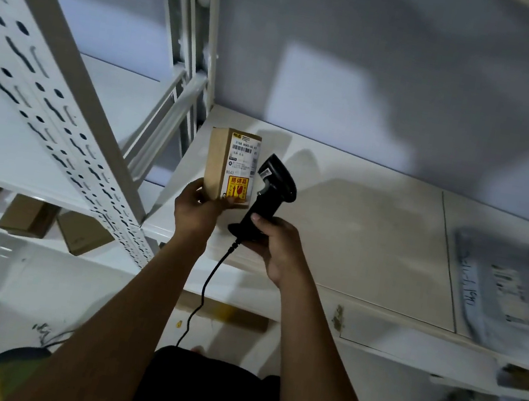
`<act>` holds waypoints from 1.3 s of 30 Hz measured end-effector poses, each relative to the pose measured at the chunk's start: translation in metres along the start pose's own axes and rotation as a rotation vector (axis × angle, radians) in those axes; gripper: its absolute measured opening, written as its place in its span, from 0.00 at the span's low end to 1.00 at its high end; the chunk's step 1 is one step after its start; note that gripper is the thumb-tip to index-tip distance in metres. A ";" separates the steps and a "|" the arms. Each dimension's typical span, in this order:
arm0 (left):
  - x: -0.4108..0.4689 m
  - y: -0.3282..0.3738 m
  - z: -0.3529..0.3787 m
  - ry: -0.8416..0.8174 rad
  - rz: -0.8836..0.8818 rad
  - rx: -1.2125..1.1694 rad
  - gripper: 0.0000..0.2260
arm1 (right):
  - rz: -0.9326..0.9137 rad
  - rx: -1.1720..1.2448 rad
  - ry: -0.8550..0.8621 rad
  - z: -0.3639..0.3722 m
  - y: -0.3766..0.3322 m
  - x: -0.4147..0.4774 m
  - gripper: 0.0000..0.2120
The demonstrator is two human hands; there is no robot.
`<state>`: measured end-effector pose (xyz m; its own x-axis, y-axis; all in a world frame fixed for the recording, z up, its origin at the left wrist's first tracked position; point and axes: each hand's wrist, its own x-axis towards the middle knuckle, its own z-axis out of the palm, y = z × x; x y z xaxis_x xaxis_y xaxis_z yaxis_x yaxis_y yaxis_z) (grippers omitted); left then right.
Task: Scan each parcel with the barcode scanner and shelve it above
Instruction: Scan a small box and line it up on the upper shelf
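A small brown cardboard parcel (224, 162) stands upright at the left end of the white shelf (371, 238). Its front carries a white barcode label and a yellow fragile sticker. My left hand (194, 210) grips the parcel's lower left corner from below. My right hand (276, 240) holds the handle of a black barcode scanner (270, 189), whose head sits just right of the parcel's label. The scanner's black cable hangs down between my forearms.
A grey plastic mailer (502, 290) with a label lies at the shelf's right end. A perforated white upright (61, 119) crosses the left side. Several brown boxes (28, 215) sit on a lower shelf at left. The grey wall stands behind the shelf.
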<state>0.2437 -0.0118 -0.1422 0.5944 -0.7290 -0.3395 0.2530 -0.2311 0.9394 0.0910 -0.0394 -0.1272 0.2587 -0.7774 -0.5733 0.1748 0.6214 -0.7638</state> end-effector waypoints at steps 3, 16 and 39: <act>0.002 0.011 -0.003 -0.007 0.036 0.006 0.23 | -0.052 0.054 -0.041 0.003 -0.005 -0.003 0.15; 0.003 0.037 -0.002 -0.041 0.103 0.051 0.26 | -0.138 0.084 -0.083 0.008 -0.018 -0.014 0.18; 0.000 0.035 -0.002 -0.055 0.112 0.023 0.21 | -0.087 0.056 -0.072 0.013 -0.038 -0.027 0.04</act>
<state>0.2537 -0.0184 -0.1090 0.5748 -0.7852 -0.2303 0.1700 -0.1606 0.9723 0.0900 -0.0405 -0.0786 0.3078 -0.8207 -0.4814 0.2521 0.5582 -0.7905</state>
